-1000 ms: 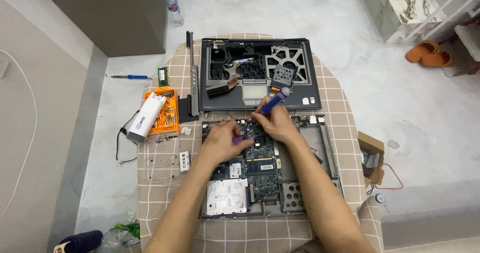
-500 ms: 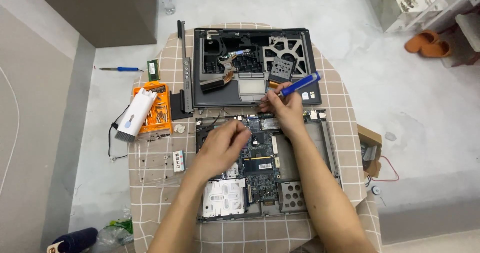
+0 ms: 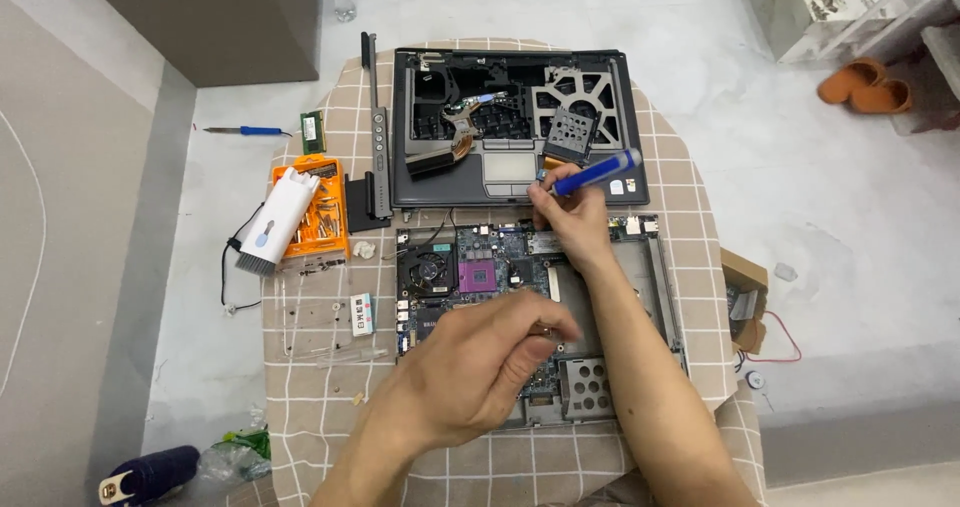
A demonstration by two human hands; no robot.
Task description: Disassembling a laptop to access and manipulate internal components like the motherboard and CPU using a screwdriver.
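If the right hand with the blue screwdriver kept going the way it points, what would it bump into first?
Probably the dark laptop case just beyond the right hand, near its touchpad; the blue screwdriver already overlaps it, though height is unclear.

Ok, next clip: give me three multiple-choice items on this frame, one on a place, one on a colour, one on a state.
1. Where does the orange screwdriver kit lie?
A. left of the laptop parts
B. on the keyboard frame
C. by the clay pots

2. What colour is the handle of the screwdriver in the right hand?
A. red
B. blue
C. green

3. What state is the laptop base in?
A. closed with its cover on
B. open, with the circuit board bare
C. wrapped in plastic

Answers:
1. A, the kit sits on the checked cloth at the left.
2. B, the handle sticking out of the fist is blue.
3. B, the fan and chips lie uncovered under the left hand.
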